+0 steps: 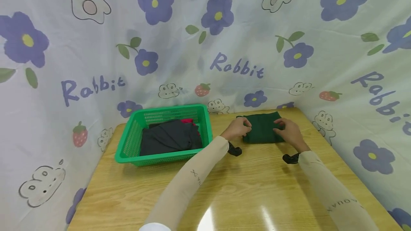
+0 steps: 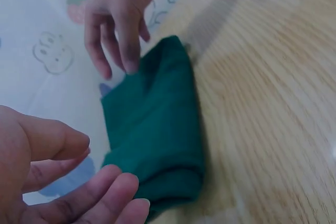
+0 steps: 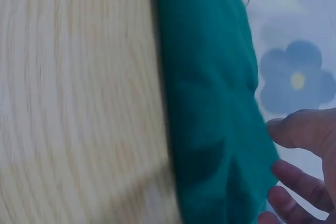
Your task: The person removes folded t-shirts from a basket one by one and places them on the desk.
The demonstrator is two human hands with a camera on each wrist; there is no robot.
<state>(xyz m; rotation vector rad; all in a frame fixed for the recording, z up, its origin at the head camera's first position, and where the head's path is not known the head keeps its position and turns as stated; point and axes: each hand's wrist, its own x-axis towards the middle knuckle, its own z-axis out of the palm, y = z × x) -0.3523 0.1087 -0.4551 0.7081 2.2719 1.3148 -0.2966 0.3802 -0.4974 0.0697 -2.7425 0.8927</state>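
A dark green cloth [image 1: 263,129], folded into a flat rectangle, lies on the wooden table near its back right edge. My left hand [image 1: 238,128] is at the cloth's left end, its fingers loosely bent and parted from the thumb. In the left wrist view, the left fingertips [image 2: 123,184] overlap the cloth's near end, where rolled layers show. At the opposite end is my right hand [image 1: 290,133], thumb and fingers spread apart. The right wrist view shows the right fingertips [image 3: 281,170] right at the cloth's edge, with nothing pinched between them.
A green plastic basket [image 1: 163,158] stands at the table's left back, holding a dark grey cloth [image 1: 171,136] and something red [image 1: 187,121]. Behind the table [image 1: 240,188] hangs a white printed curtain [image 1: 179,45], which also runs along both sides.
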